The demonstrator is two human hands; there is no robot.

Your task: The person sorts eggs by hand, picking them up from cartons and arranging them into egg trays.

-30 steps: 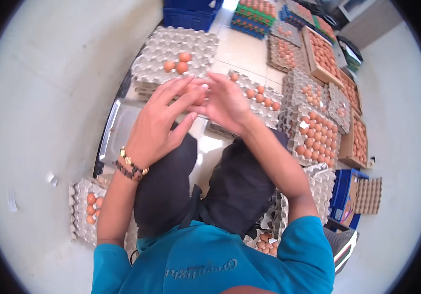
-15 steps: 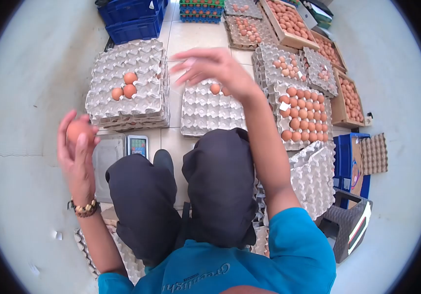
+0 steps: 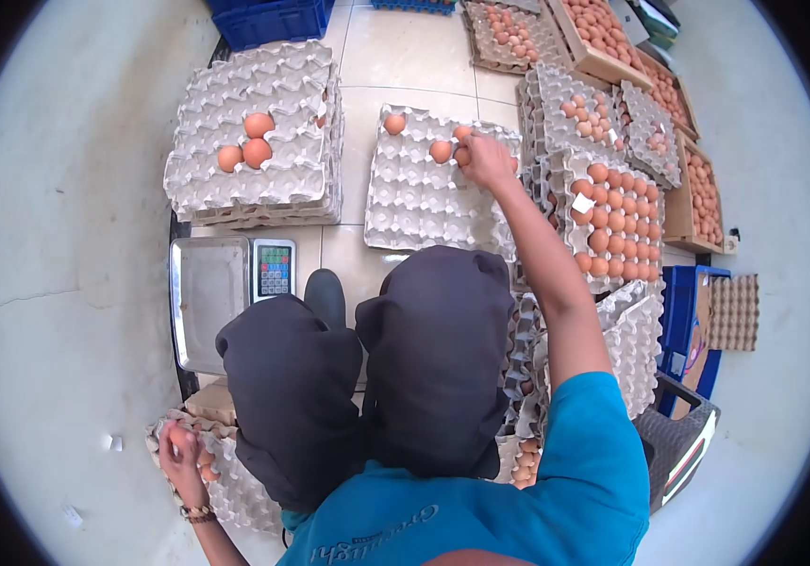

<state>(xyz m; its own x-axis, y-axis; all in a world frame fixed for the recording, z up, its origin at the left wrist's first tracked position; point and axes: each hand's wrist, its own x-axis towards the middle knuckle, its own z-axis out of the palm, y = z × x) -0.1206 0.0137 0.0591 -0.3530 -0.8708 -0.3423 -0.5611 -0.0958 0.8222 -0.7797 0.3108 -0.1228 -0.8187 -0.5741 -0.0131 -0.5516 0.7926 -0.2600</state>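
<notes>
Down at the lower left, my left hand (image 3: 184, 464) is closed around a brown egg (image 3: 179, 437), just over a grey egg tray (image 3: 246, 492) with other eggs beside the fingers. My right hand (image 3: 488, 160) reaches forward to the middle egg tray (image 3: 405, 203), its fingertips closed on an egg (image 3: 462, 157) at the far side. Near that hand sit a brown egg (image 3: 440, 151) and another egg at its fingertips; a lone egg lies in the tray's far left corner. Part of the tray is hidden by my right hand and forearm.
A digital scale (image 3: 211, 304) stands left of my knees. Beyond it, a tray stack (image 3: 207, 123) carries three eggs. On the right are a full egg tray (image 3: 617, 222), wooden crates (image 3: 683, 222) of eggs and a dark stool (image 3: 674, 424). Blue crates (image 3: 268, 24) stand at the back.
My left hand has moved from beside the scale back to the lower-left tray with its egg. My right hand has gone right and down onto the middle tray. The view has shifted slightly.
</notes>
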